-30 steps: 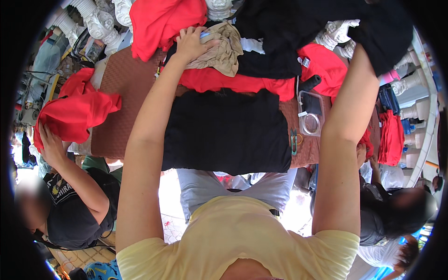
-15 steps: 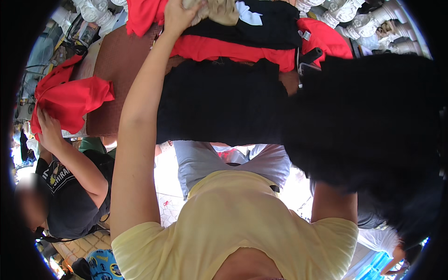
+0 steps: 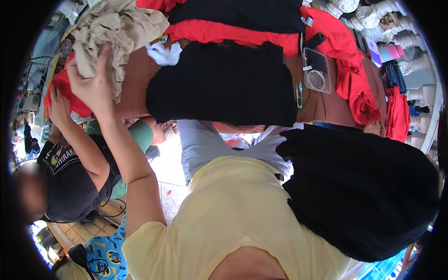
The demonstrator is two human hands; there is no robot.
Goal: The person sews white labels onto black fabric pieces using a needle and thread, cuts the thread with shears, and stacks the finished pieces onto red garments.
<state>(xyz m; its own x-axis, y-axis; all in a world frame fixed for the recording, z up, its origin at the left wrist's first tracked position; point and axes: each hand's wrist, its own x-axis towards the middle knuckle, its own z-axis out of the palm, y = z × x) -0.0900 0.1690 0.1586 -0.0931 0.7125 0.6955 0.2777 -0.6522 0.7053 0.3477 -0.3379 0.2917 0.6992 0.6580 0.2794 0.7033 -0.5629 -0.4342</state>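
Left hand (image 3: 91,84) grips the beige cloth (image 3: 112,32), now lifted off the tabletop's (image 3: 326,105) far edge.
Right hand is hidden behind the black garment (image 3: 364,191), grip unclear.

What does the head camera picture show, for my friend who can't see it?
The person's left hand grips a crumpled beige cloth above a brown table piled with black and red clothes. A big black garment hides the right hand. Another person sits at the left.
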